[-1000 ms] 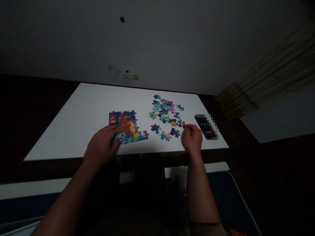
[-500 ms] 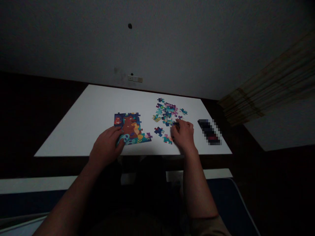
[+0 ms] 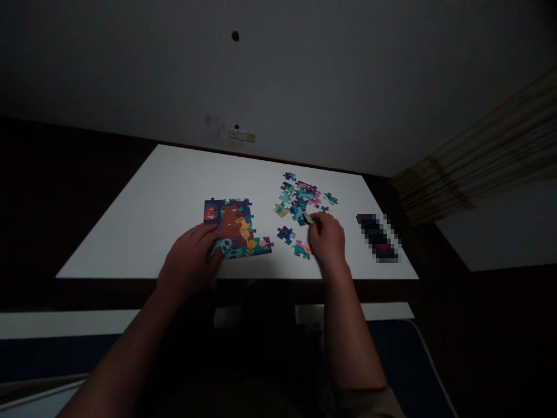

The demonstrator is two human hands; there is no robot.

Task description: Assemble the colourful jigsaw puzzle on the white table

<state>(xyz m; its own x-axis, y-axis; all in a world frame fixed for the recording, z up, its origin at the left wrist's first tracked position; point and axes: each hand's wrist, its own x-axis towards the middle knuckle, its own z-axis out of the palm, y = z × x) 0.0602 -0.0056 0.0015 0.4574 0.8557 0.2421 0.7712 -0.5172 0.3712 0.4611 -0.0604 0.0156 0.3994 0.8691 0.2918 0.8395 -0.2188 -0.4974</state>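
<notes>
A partly joined jigsaw [image 3: 237, 223] with a brown bear picture lies left of the middle of the white table. My left hand [image 3: 191, 255] rests on its lower left corner, fingers spread a little. To the right is a heap of loose puzzle pieces [image 3: 300, 197]. My right hand [image 3: 327, 237] is at the heap's near right side, with a puzzle piece [image 3: 307, 219] pinched between thumb and finger, tilted up. Two loose pieces, a dark blue one [image 3: 286, 234] and a pink and teal one [image 3: 301, 249], lie left of this hand.
A blurred-out dark object [image 3: 378, 238] lies at the right end of the white table [image 3: 130, 215]. Behind the table is a wall with sockets [image 3: 242, 135]. A curtain [image 3: 470, 139] hangs at the right.
The piece in my right hand now shows tilted up at the fingertips. My left hand stays on the joined jigsaw. The whole view has shifted slightly.
</notes>
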